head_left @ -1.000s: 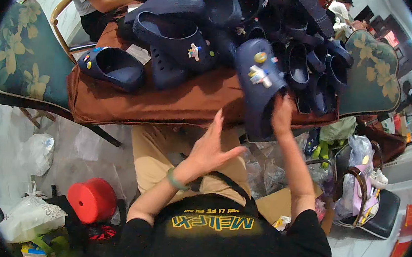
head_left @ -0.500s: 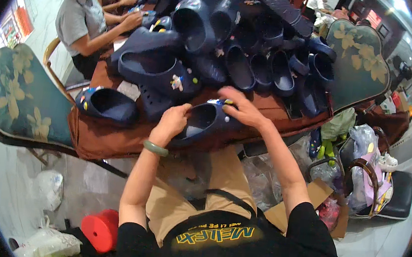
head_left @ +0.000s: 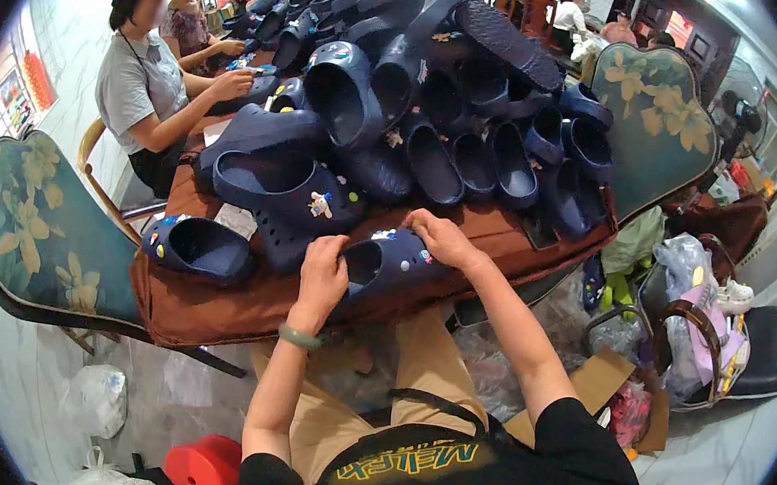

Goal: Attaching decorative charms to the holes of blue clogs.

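Our left hand grips the heel of a navy clog, our right hand clasps its toe. It lies on the brown-clothed counter, beside a heap of navy clogs.

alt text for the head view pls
Both of a person's hands, left hand and right hand, grip a navy rubber clog with small charms on a brown-clothed table piled with similar clogs.
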Available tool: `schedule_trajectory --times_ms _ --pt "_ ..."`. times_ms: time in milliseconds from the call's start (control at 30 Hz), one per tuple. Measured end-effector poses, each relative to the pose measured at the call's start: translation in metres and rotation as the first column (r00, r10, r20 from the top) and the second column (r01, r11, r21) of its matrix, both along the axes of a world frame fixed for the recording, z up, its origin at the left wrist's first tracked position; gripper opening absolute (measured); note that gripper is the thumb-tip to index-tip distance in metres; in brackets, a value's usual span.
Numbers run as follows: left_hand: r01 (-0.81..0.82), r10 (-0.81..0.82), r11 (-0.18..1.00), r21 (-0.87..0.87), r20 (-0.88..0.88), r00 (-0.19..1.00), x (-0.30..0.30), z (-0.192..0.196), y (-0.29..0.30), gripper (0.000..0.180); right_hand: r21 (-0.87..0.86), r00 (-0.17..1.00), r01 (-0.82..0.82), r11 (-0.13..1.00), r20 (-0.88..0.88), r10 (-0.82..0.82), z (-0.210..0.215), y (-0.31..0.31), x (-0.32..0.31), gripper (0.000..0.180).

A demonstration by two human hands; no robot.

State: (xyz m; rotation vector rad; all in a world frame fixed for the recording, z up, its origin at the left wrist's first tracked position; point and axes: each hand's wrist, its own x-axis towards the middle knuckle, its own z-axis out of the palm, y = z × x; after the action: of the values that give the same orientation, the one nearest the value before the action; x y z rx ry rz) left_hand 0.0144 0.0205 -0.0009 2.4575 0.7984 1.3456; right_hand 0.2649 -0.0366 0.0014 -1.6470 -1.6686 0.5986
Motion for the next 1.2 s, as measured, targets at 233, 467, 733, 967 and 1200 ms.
schedule_trajectory --times_ms 233,467,733,967,1200 --pt "0.41 0.011 0.063 -0.91 0.411 0.912 0.019 0.019 -0.027 0.029 0.319 0.955 -0.069 0.945 0.294 -0.029 -0.009 0.006 0.011 0.013" --pt "0.608 0.127 -0.124 -0.784 0.595 0.794 0.033 0.003 -0.006 0.019 -0.051 0.918 -0.28 0.959 0.277 0.283 0.032 0.012 -0.019 0.038" --pt "0.566 0.23 0.002 -0.825 0.551 0.802 0.045 0.001 -0.006 0.016 -0.033 0.926 -0.256 0.966 0.279 0.255 0.02 0.024 -0.027 0.028" --pt "0.559 0.189 0.088 -0.825 0.565 0.803 0.042 -0.002 -0.008 0.017 0.066 0.906 -0.257 0.964 0.363 0.216 0.019 0.033 -0.032 0.026" --pt "0.577 0.213 0.07 -0.814 0.577 0.789 0.042 0.001 -0.01 0.017 -0.019 0.882 -0.387 0.922 0.283 0.376 0.031 0.034 -0.024 0.029"
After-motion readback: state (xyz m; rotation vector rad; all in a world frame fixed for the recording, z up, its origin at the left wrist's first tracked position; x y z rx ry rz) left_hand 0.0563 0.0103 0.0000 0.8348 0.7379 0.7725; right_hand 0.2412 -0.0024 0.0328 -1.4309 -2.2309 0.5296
